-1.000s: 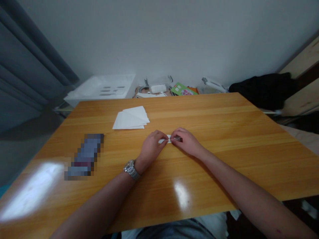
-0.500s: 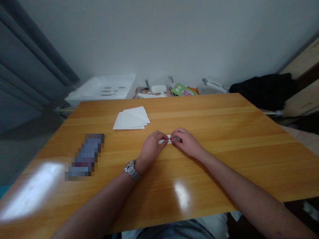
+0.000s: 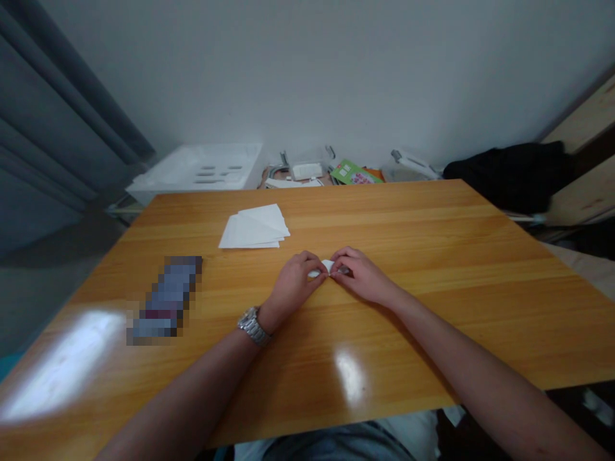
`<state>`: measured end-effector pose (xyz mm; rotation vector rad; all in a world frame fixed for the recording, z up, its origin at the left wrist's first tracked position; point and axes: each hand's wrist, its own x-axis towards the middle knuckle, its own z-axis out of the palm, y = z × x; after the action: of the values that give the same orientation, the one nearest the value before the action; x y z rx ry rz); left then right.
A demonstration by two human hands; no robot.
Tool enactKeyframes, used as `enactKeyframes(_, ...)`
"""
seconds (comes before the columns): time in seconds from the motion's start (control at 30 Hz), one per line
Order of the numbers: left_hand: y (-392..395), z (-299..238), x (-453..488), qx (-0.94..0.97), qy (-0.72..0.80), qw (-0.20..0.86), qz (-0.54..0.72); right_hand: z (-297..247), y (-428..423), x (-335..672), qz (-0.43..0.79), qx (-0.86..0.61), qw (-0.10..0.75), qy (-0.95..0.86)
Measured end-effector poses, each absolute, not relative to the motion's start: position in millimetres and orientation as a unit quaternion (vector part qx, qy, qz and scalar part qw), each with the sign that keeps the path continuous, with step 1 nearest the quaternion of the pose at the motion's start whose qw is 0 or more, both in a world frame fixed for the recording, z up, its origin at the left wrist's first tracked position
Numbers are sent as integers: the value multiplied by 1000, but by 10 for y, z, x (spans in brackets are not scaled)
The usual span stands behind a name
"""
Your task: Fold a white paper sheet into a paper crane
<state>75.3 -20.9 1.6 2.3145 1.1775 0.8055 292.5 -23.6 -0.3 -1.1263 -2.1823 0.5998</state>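
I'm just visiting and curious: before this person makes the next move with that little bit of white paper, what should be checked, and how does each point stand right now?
1. Both hands on the small white paper: ok; left hand and right hand pinch it from either side.
2. Hands steadied on the table: ok; both rest on it.
3. Folds lined up: cannot tell; the hands hide most of the paper.
4. Spare white sheets at hand: ok; stacked beyond the hands, apart from them.
5. Room around the hands: ok; the blurred object lies well to the left.
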Motion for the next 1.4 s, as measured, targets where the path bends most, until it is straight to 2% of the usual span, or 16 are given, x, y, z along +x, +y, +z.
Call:
enactKeyframes(0.27, -205, 10, 781, 810, 445, 225, 309, 22, -241, 2880, 212, -445, 314, -811)
enactKeyframes(0.5, -220, -6, 762, 831, 436, 182, 294, 39, -252, 2937, 160, -394, 288, -858)
enactKeyframes(0.77, -312, 79, 646, 894, 390, 83, 204, 122, -314, 3045, 60, -384, 204, -898)
enactKeyframes(1.0, -373, 146, 520, 920, 360, 61, 139, 144, -384, 3050, 54, -393, 161, -904)
enactKeyframes(1.2, -453, 241, 488, 926, 359, 5, 117, 173, -477, 2998, 54, -403, 155, -900)
enactKeyframes(1.4, -489, 294, 489, 930, 358, 1, 83, 238, -561, 2933, 49, -417, 159, -894)
